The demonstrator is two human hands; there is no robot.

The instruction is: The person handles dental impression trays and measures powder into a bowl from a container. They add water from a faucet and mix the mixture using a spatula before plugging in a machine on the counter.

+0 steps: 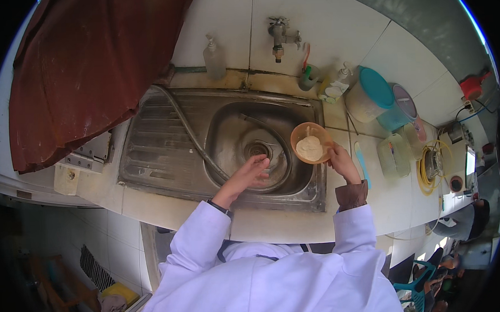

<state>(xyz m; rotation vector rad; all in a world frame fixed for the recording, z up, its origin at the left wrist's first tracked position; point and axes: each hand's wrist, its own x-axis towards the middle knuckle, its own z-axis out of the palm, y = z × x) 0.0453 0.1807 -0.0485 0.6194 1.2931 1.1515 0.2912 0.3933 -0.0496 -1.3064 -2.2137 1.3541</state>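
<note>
- The orange bowl (297, 134) sits in the air over the right edge of the sink (218, 121), with a pale, powdery or pasty mass (309, 149) inside.
- The person's right hand (343, 162) pinches the bowl's rim at one side only, thumb and fingers close together; a slip there could let the bowl drop or swing, since nothing supports the far side.
- The bowl appears tipped a little toward the viewer, though the overhead fisheye makes the angle hard to judge; more tilt could spill the contents over the rim into the basin.
- The left hand (252, 172) is spread and holds nothing, above the basin near the drain (256, 150); it is apart from the bowl, so it may be late to catch a slip.
- A grey hose (182, 115) crosses the drainboard and curls round inside the basin; a snag by the left hand could shift it, and any water from it could splash into the bowl.
- A light-blue utensil (362, 161) lies on the counter (389, 205) just beside the right wrist; a sideways sweep of that arm could knock it.
</note>
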